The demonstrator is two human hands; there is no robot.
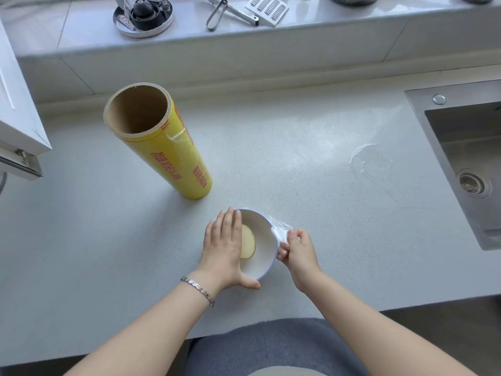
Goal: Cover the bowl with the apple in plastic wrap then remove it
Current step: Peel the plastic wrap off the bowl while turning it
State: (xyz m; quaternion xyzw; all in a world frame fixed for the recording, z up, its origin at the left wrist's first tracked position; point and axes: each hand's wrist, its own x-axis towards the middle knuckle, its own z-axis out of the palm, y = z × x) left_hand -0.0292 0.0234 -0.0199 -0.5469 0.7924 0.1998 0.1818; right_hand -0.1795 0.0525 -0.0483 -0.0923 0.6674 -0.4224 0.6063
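A white bowl [264, 248] with a blue rim sits near the front edge of the counter, holding a pale apple slice [248, 245]. My left hand [225, 251] lies flat over the bowl's left side, fingers straight, thumb against the near rim. My right hand [296, 249] pinches bunched clear plastic wrap [280, 230] at the bowl's right rim. A tall yellow roll of plastic wrap [162, 142] stands upright to the back left.
A steel sink [466, 164] is set into the counter [311, 164] at the right. Another loose piece of clear film [364, 156] lies near it. The raised ledge behind carries a peeler [217, 14], a grater [267, 8] and a round metal dish [143, 16].
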